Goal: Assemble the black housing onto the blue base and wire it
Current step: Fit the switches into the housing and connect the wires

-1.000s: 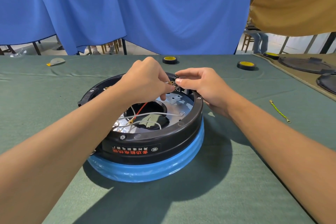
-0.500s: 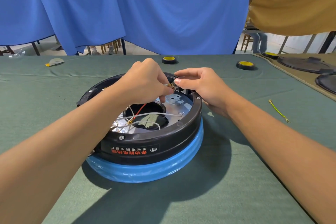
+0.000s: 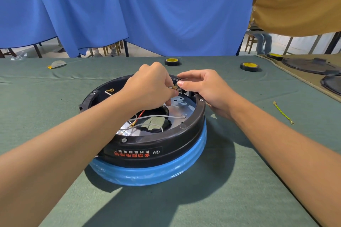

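The black housing (image 3: 166, 145) sits on the blue base (image 3: 156, 173) in the middle of the green table. Inside it lie a silver plate (image 3: 181, 104), white wires (image 3: 158, 116) and a red wire (image 3: 141, 113). Over the housing's far rim, my left hand (image 3: 149, 88) pinches a small brass wire terminal (image 3: 175, 87). My right hand (image 3: 204, 86) curls over the far right rim, thumb and fingers pinching at the same terminal spot. A white wire with a ring terminal (image 3: 110, 90) rests at the inner left wall.
Two black-and-yellow tape rolls (image 3: 172, 61) (image 3: 249, 66) stand at the table's far side. A green-yellow ground wire (image 3: 283, 113) lies to the right. Dark round covers (image 3: 310, 65) sit on a tan mat at far right. A small grey item (image 3: 57, 64) is far left.
Both hands stay at the far rim; the fingers have shifted only slightly around the terminal. The housing and base have not moved.
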The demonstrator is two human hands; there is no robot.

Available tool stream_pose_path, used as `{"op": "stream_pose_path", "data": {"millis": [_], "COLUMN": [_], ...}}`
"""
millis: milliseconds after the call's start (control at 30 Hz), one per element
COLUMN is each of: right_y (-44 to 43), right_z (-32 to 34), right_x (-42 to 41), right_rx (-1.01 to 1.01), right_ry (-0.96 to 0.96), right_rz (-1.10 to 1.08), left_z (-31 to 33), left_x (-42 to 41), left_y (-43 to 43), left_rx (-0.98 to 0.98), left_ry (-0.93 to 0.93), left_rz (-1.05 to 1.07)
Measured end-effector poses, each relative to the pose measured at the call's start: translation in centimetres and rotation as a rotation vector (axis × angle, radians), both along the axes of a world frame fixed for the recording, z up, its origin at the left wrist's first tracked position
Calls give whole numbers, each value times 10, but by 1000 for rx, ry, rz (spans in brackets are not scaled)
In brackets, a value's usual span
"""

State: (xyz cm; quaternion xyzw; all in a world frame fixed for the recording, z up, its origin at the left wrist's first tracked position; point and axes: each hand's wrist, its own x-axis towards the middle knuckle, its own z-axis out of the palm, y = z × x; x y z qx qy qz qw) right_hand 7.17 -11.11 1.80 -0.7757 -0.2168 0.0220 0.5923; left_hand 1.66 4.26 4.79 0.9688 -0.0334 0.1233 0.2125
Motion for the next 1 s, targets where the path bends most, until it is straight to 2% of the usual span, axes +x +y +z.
{"op": "stream_pose_path", "data": {"millis": [167,433,600,800,1000], "right_y": [1,4,7,5,1], "right_z": [0,1,1,2,1], "right_x": [-1,-4,-6,-7,-4], "right_rx": [15,-3,-14,-57,-52], "right_ry": [6,-4,-23,-47,-28], "right_rz": [-4,-32,-42,-52,-30], "left_z": [-3,-7,-9,-8,4], "left_x": [0,1,3,0,-7], "left_y": [-7,-14,-15,-15,-8], "left_rx": [138,-7,-28,6,-65], "left_ry": [-38,-21,-19,-22,90], "left_rz": [49,139,158,123,30]}}
